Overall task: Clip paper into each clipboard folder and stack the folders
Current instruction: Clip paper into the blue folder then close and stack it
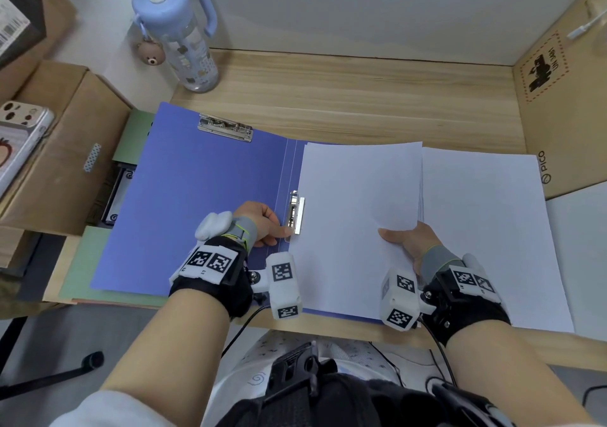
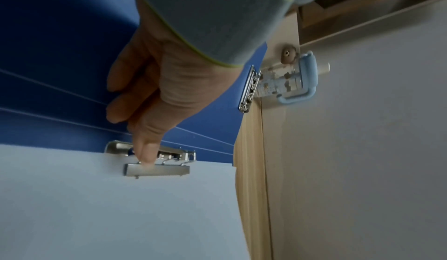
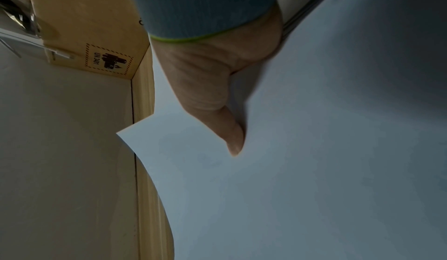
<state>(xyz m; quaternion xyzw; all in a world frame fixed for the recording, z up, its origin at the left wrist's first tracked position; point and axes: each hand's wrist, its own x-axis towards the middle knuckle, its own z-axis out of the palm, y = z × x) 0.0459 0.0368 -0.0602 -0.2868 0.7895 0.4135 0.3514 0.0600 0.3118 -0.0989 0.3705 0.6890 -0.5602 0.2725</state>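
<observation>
Right now the left hand (image 1: 259, 223) presses one fingertip (image 2: 147, 155) down on the metal side clip (image 1: 294, 213) of the open blue clipboard folder (image 1: 197, 196), its other fingers loosely curled and holding nothing. At three o'clock from it, the right hand (image 1: 405, 241) pinches a white sheet of paper (image 1: 354, 216), thumb (image 3: 229, 130) on top and the other fingers hidden beneath; the sheet's left edge sits at the side clip, and the part by the right hand lifts off the surface. A second metal clip (image 1: 225, 127) sits at the folder's eleven o'clock edge. Just right of the held sheet lies a stack of white paper (image 1: 486, 229) on the wooden desk (image 1: 361, 98). Green folders (image 1: 136, 137) peek out from under the blue one. A blue water bottle (image 1: 184, 32) stands at eleven o'clock, with cardboard boxes (image 1: 558, 98) at both sides.
</observation>
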